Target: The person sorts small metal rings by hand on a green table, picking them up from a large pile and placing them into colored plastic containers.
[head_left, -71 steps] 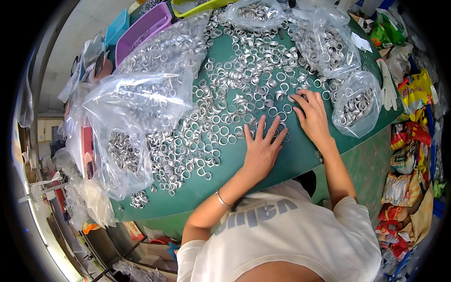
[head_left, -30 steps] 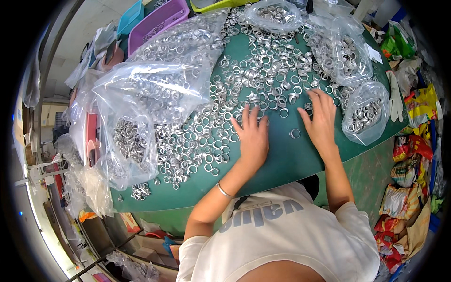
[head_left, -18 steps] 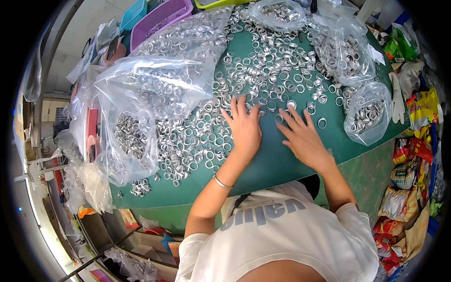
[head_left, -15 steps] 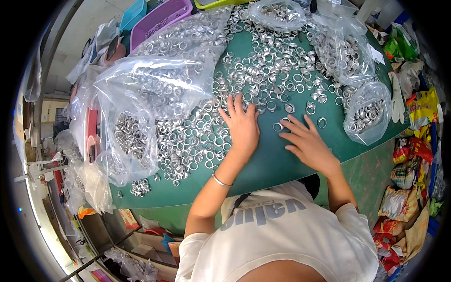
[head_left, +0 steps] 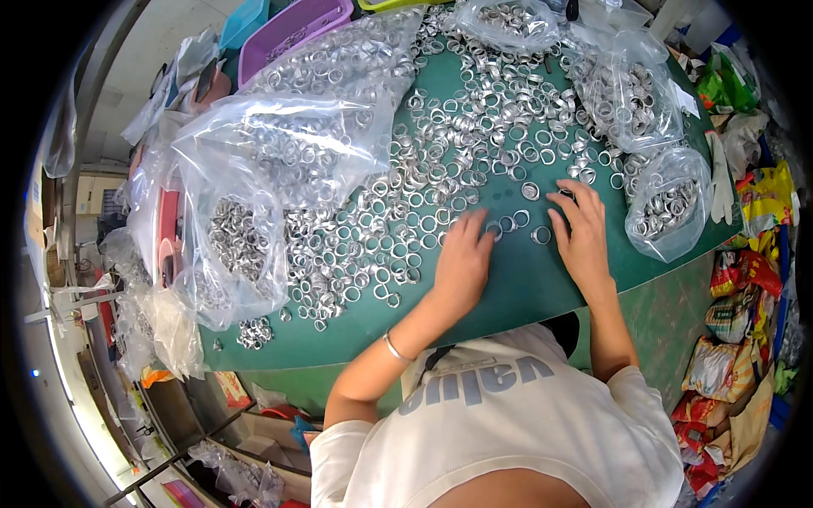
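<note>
Silver metal rings (head_left: 398, 245) lie spread over the green tabletop (head_left: 525, 279). My left hand (head_left: 463, 264) rests palm down at the right edge of the spread, its fingers stretched out, the tips close to a ring (head_left: 493, 229). To its right, my right hand (head_left: 584, 241) has its fingers apart and slightly bent, the tips on or just above the table. Between the hands sit a few loose rings, including one ring (head_left: 540, 235) by my right thumb and another ring (head_left: 530, 190) farther back. Whether a ring lies under my right fingertips is hard to see.
Clear plastic bags of rings lie at the left (head_left: 241, 245), far left (head_left: 313, 127), far right (head_left: 631, 93) and right (head_left: 669, 199). A purple basket (head_left: 292, 34) stands at the back left. White gloves (head_left: 720, 182) hang at the right table edge, near colourful packages (head_left: 716, 364).
My left hand has drawn back toward me and to the right, off the ring pile. My right hand has shifted right and slightly away, leaving several rings between the hands.
</note>
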Action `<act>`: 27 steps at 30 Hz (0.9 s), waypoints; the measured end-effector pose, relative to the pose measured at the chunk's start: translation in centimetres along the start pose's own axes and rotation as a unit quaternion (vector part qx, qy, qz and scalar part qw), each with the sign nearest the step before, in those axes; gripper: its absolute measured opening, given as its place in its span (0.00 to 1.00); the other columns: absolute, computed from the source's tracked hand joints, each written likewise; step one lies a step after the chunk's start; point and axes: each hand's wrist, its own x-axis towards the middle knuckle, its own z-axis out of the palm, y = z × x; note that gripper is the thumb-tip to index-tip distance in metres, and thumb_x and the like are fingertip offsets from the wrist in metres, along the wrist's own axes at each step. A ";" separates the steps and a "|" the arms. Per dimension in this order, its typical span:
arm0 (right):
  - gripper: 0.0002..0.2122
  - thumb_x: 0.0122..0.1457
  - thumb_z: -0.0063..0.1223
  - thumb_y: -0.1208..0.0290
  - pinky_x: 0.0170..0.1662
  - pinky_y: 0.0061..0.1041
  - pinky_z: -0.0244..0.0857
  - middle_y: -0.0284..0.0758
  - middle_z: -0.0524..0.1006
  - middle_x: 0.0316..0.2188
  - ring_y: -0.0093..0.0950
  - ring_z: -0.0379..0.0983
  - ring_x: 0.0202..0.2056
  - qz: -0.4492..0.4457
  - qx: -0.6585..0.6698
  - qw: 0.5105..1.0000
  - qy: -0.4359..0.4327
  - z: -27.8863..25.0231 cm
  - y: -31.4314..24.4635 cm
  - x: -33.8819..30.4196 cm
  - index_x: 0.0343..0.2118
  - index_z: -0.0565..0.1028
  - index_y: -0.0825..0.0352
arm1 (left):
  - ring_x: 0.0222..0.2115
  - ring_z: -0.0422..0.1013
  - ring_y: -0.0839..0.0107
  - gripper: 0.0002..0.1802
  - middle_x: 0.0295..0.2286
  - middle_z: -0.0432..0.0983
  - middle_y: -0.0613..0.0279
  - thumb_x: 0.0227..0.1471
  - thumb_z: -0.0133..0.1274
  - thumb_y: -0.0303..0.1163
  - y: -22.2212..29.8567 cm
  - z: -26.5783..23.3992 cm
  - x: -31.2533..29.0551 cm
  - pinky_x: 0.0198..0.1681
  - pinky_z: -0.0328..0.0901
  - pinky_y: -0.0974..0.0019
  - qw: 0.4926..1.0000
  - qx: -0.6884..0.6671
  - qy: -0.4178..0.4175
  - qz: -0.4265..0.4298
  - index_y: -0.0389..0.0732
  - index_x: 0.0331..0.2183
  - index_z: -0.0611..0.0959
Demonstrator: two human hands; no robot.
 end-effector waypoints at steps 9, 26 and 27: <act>0.14 0.48 0.54 0.79 0.46 0.34 0.57 0.40 0.70 0.42 0.37 0.65 0.45 -0.099 -0.063 0.984 -0.132 1.4 -2.9 -0.7 0.41 0.72 0.72 | 0.44 0.62 0.49 0.32 0.47 0.63 0.46 0.43 0.54 0.19 1.8 0.7 1.3 0.48 0.61 0.56 0.995 -0.093 -0.034 -0.021 0.36 0.52 0.65; 0.11 0.45 0.58 0.79 0.42 0.33 0.59 0.34 0.70 0.34 0.35 0.65 0.40 -0.122 0.028 0.986 -0.107 4.8 -3.3 3.1 0.34 0.75 0.67 | 0.39 0.63 0.54 0.21 0.40 0.66 0.52 0.44 0.57 0.22 2.1 0.3 -3.8 0.44 0.61 0.59 0.990 -0.113 -0.013 -0.079 0.37 0.43 0.75; 0.11 0.44 0.58 0.79 0.42 0.32 0.58 0.34 0.70 0.34 0.34 0.65 0.40 -0.115 0.013 0.986 -0.117 4.0 -2.8 2.9 0.33 0.75 0.67 | 0.39 0.63 0.54 0.22 0.40 0.66 0.52 0.43 0.58 0.23 1.8 0.0 -4.3 0.44 0.61 0.59 0.990 -0.115 -0.003 -0.085 0.37 0.44 0.74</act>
